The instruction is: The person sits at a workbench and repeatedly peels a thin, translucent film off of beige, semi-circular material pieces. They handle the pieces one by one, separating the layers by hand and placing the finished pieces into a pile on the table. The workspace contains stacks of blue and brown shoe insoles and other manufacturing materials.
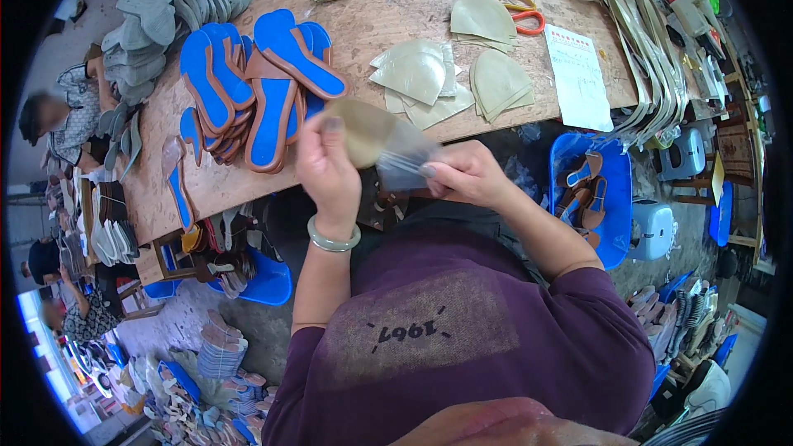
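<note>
From the head camera: my left hand point(328, 167) pinches a tan rounded shoe piece point(363, 130) just above the near edge of the wooden table point(396, 16). My right hand point(467, 173) grips a blurred clear film point(405, 161) touching that piece. Blue insoles point(273, 74) lie piled to my left, tan cut pieces point(446, 74) ahead.

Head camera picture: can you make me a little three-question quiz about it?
1. True or false: the left hand holds a tan piece.
2. What colour are the insoles piled on the table? A red, B blue, C green.
3. Fill in: the right hand pinches a blurred clear ____.

Key: 1 true; 2 B; 3 film. The bracelet sits on the left wrist, and scissors lie further back on the table.
</note>
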`<action>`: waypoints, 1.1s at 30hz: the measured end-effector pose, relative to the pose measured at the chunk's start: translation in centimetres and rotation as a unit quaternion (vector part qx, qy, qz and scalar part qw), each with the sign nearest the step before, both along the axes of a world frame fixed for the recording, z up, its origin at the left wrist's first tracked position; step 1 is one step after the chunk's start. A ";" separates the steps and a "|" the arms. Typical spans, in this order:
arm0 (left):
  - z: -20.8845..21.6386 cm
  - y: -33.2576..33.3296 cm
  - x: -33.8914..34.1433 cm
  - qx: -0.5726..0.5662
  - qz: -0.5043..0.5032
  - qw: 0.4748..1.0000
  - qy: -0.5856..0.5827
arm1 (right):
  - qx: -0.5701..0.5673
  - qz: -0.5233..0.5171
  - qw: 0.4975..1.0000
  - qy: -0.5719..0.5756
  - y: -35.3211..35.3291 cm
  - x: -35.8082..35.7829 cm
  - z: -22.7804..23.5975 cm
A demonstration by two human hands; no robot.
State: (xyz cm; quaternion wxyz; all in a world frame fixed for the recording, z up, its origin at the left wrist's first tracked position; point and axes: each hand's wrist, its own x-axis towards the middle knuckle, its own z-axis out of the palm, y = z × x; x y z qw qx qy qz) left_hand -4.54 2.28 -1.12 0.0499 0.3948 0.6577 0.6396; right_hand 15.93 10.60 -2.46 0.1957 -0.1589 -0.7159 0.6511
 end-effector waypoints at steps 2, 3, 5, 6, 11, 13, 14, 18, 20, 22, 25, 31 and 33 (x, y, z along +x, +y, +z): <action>1.4 -0.1 -2.5 -0.003 0.105 0.992 -0.070 | -0.022 -0.005 1.000 -0.007 0.4 2.5 -0.9; 2.5 -0.5 -3.5 0.011 0.068 0.993 -0.097 | -0.041 -0.015 0.999 -0.021 0.7 4.2 -1.9; 2.6 -0.6 -4.5 0.025 0.000 0.998 -0.059 | -0.031 -0.048 0.988 -0.144 2.0 7.8 -4.4; 2.5 -0.6 -3.7 0.003 -0.021 0.999 -0.035 | -0.006 -0.072 0.965 -0.251 2.9 9.5 -5.8; 0.9 0.2 2.6 -0.045 -0.154 0.985 -0.062 | 0.294 -0.153 0.861 -0.385 3.3 10.1 -2.0; 0.4 0.5 3.8 -0.087 -0.207 0.975 -0.007 | 0.033 -0.178 0.962 -0.205 1.8 7.9 2.2; 0.6 0.6 4.3 -0.086 -0.244 0.966 0.002 | -0.013 -0.199 0.975 -0.094 1.3 7.1 2.4; 0.6 0.7 4.7 -0.087 -0.279 0.955 0.051 | 0.111 -0.127 0.985 -0.047 1.1 2.8 4.4; 0.5 0.5 4.4 -0.116 -0.213 0.970 0.034 | 0.148 -0.208 0.966 -0.043 1.1 1.4 3.9; 0.8 0.6 3.9 -0.060 -0.117 0.983 0.129 | 0.186 -0.326 0.927 -0.021 1.4 -0.4 3.8; 2.3 -0.1 4.4 0.007 -0.128 0.971 0.202 | 0.164 -0.318 0.932 0.062 1.4 -2.1 3.3; 0.4 -1.0 5.1 -0.027 -0.220 0.975 0.004 | -0.167 -0.145 0.968 0.118 0.6 -3.3 3.2; 0.6 -0.9 5.3 -0.035 -0.209 0.975 0.069 | -0.117 -0.149 0.976 0.105 0.7 -3.1 2.4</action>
